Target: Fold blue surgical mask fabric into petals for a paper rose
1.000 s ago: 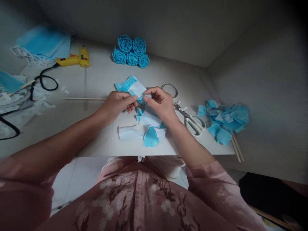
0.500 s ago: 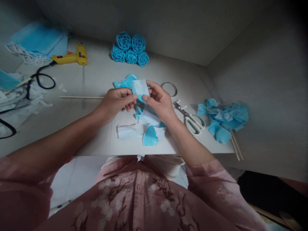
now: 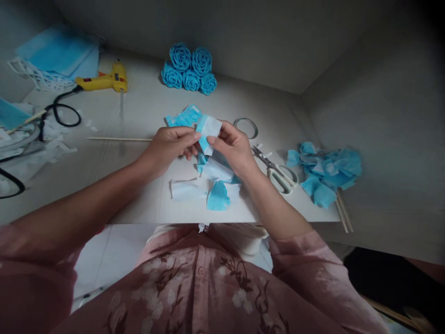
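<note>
Between both hands is a small piece of blue and white mask fabric (image 3: 212, 126), held up over the table. My left hand (image 3: 175, 143) pinches its left edge between thumb and fingers. My right hand (image 3: 233, 143) grips the right side, its thumb pressed on the front. Just behind lies a crinkled blue fabric piece (image 3: 183, 117). Below the hands, a white scrap (image 3: 218, 170), a blue scrap (image 3: 218, 196) and a pale strip (image 3: 187, 190) rest near the table edge. Scissors (image 3: 274, 168) with white handles lie to the right of my right hand.
Several rolled blue fabric roses (image 3: 191, 69) are stacked at the back. A yellow glue gun (image 3: 104, 82) and folded face masks (image 3: 59, 53) lie at left. A thin stick (image 3: 118, 138), a wire ring (image 3: 246, 127) and a heap of blue petals (image 3: 328, 167) are on the table (image 3: 139, 109).
The fabric piece has been turned in my fingers: its blue band, formerly along the bottom, now runs down its left side. Both hands stay in nearly the same place.
</note>
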### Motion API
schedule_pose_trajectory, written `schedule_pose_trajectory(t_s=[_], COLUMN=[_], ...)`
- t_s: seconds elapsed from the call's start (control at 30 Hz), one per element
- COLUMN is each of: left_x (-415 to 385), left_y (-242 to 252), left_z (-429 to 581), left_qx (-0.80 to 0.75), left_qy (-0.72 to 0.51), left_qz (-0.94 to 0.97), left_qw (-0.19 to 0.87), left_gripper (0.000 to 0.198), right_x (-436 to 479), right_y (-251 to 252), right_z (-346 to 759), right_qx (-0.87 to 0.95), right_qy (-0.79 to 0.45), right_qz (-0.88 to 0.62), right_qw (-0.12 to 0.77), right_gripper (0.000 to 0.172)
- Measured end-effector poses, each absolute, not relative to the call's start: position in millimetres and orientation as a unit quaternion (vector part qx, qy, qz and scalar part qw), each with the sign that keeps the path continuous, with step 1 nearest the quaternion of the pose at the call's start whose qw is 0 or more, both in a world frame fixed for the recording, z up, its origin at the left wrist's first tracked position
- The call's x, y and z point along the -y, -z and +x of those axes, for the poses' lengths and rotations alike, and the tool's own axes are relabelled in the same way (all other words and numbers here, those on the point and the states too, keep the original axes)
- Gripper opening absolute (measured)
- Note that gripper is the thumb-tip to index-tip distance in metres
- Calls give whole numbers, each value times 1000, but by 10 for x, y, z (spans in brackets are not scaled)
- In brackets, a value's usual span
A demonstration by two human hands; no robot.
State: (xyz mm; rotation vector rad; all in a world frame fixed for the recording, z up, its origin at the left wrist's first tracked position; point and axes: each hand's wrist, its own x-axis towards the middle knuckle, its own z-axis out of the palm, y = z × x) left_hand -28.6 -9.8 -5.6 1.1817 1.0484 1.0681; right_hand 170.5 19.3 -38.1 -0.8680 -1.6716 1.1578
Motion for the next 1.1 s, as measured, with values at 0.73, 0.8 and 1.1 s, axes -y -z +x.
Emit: schedule_pose_trajectory(t_s=[0.73,0.8,1.1], left_x=[84,82,90], left_y=[-9,-25,-39], left_z=[-264,-265,-293], left_qx=[-460,-454,-460], left_qy=[-412,-416,-407], left_qz=[458,450,485], left_qw=[639,647,622], left_gripper=[29,27,26], right_x=[-150,-162,-165], right_y=[191,193,190], right_z=[1781,1792,1797], right_qx=[776,790,802], right_qy=[-309,-292,-267], right_qz=[-337,-336,-337], right_qw=[434,423,414], right_gripper=[26,21,16])
